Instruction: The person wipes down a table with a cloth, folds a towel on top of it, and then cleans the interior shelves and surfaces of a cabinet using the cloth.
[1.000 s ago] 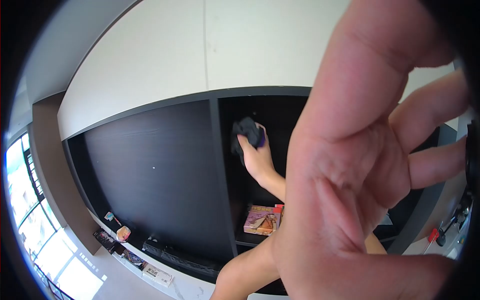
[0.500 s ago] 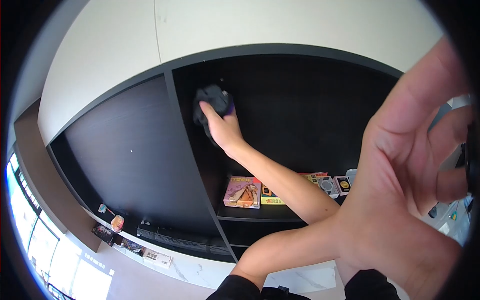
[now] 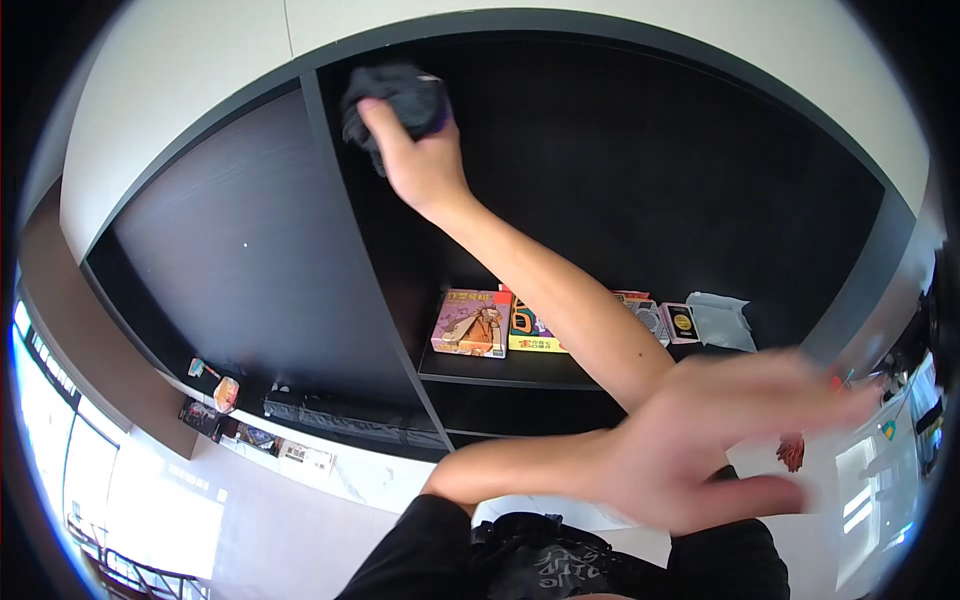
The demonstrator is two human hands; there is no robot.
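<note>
My right hand (image 3: 420, 165) is closed round a bunched dark grey cloth (image 3: 395, 105) high in the upper left of the black cabinet compartment (image 3: 640, 160). The thumb lies over the cloth, and a bit of purple shows at its right side. Whether the cloth touches the back panel or the upright divider (image 3: 365, 240) I cannot tell. My left hand (image 3: 720, 440) reaches across to the right in front of my right upper arm. It is blurred, with its fingers stretched apart and nothing in them.
On the shelf below stand a pink game box (image 3: 472, 325), a yellow box (image 3: 538, 342), a small dark-faced box (image 3: 680, 323) and a clear plastic bag (image 3: 722, 318). A white ledge at lower left bears several boxes, among them a white one (image 3: 305, 457). Chairs (image 3: 140, 570) stand by the window.
My right hand has gone up and slightly left in view with the cloth. My left hand has dropped away from the camera. The view has shifted, showing more of the cabinet's right side.
</note>
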